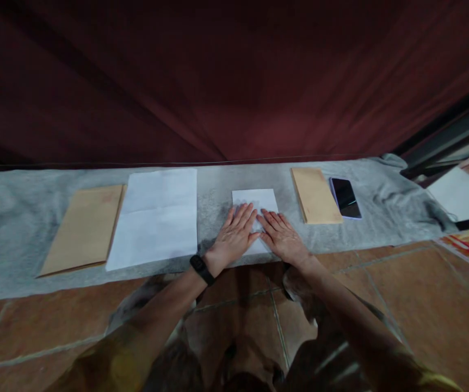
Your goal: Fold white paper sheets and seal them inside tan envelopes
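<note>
A folded white sheet of paper (255, 198) lies on a grey cloth (14, 218) spread over the floor. Both my hands rest flat on its near half, fingers stretched out and side by side. My left hand (236, 233) presses the left part, and a black band sits on that wrist. My right hand (281, 237) covers the right part, its fingertips close to the left hand's. Neither hand holds anything. The paper's near edge is hidden under my palms.
Left of my hands lie a stack of large white sheets (156, 218) and a big brown envelope (85, 228). To the right are a small brown envelope (315, 195) and a dark phone (345, 197). A dark red curtain (218, 76) hangs behind. Brown tiles (401, 294) lie in front.
</note>
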`<state>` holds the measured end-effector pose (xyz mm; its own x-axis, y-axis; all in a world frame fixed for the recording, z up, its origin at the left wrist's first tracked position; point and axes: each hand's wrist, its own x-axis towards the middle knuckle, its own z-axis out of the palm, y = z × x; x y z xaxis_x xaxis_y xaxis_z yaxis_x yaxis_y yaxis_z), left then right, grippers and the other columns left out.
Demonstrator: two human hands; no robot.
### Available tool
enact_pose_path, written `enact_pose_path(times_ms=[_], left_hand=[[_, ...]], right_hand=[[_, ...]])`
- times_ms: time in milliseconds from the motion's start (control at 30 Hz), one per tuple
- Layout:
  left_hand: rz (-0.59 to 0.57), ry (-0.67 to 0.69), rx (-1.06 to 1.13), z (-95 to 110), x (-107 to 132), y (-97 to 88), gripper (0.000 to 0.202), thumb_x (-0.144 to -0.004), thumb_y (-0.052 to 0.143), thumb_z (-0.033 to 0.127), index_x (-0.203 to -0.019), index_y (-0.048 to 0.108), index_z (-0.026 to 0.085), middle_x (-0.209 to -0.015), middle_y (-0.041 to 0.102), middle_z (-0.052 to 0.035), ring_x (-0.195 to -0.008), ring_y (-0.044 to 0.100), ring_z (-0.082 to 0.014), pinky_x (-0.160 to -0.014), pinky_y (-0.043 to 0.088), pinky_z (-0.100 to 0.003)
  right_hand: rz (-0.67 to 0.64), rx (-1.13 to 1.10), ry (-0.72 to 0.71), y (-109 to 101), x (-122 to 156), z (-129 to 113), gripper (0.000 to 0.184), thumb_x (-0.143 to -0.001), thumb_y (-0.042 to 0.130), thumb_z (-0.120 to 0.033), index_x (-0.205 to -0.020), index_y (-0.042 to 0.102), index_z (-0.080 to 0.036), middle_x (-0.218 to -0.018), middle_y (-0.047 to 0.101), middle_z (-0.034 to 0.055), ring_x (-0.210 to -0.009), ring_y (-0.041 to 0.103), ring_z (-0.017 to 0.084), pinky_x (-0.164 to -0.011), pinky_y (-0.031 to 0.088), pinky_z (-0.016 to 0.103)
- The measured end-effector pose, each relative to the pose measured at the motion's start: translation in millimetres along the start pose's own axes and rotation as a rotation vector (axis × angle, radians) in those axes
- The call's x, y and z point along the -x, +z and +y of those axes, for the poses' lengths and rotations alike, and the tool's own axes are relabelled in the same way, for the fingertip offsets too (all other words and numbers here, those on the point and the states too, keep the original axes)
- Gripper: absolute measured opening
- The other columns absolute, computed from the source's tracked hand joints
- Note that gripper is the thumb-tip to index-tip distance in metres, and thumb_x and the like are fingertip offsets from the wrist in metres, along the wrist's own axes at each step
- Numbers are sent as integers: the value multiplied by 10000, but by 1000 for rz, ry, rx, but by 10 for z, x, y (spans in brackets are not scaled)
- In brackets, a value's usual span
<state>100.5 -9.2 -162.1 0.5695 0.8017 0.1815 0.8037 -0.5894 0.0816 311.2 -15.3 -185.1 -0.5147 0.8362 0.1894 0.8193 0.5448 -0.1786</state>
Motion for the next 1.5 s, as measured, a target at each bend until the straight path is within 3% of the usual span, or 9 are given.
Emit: enact_pose_path(times_ms=[200,433,633,867,1067,1200,1333,1500], left_hand=[[-76,-44,1,-56,-70,104,697,-1021,331,559,-1574,330,135,-1663,254,-145,-1557,186,-280,-1270,138,-538],[-56,-62,8,-124,-64,157,730,-1008,355,588,-1579,318,134,-1663,244,-165,-1557,186,-291,-1264,136,-548],[-43,-109,12,-197,-55,158,733,-1001,387,577,-1576,320,127,-1654,251,-197,-1546,221,-320,-1249,150,-579],[-53,-168,1,-336,-46,134,673,-1031,328,482,-1560,332,67,-1632,316,-193,-1546,232,-295,-1258,155,-544],[-24,-173,28,-379,-117,82,586,-1044,291,409,-1480,453,54,-1588,410,-191,-1512,319,-299,-1249,215,-533],[61,-188,64,-355,-243,103,549,-1037,289,355,-1471,470,71,-1592,409,-179,-1521,302,-284,-1252,221,-523],[42,-154,84,-286,-316,181,574,-1030,277,322,-1558,352,107,-1635,339,-143,-1543,243,-271,-1259,192,-538],[48,-194,42,-278,-313,286,583,-1016,312,337,-1562,355,138,-1630,345,-148,-1541,247,-277,-1254,188,-534]], right_hand=[[-18,3,8,4,2,1,557,-1052,407,-417,-1567,378,-207,-1642,324,94,-1511,316,280,-1241,273,504],[0,-22,13,11,-1,4,551,-1053,401,-429,-1557,397,-206,-1632,344,103,-1506,325,284,-1235,276,519],[-21,-62,4,-8,17,64,540,-1055,401,-408,-1563,386,-225,-1625,359,94,-1500,340,271,-1231,290,526],[-47,-98,-8,-59,16,128,518,-1057,402,-416,-1538,431,-224,-1608,397,89,-1485,372,254,-1229,308,507],[4,-190,53,-148,-191,211,478,-1069,343,-383,-1465,535,-198,-1516,531,89,-1409,481,219,-1233,319,470],[29,-159,98,-97,-377,194,503,-1066,322,-387,-1507,484,-210,-1565,469,78,-1466,404,226,-1239,308,473],[-15,-86,106,21,-531,126,514,-1066,333,-404,-1534,442,-223,-1620,382,59,-1508,326,232,-1243,287,463],[7,-14,156,140,-647,126,512,-1061,356,-405,-1542,426,-244,-1632,348,66,-1507,327,263,-1237,270,510]])
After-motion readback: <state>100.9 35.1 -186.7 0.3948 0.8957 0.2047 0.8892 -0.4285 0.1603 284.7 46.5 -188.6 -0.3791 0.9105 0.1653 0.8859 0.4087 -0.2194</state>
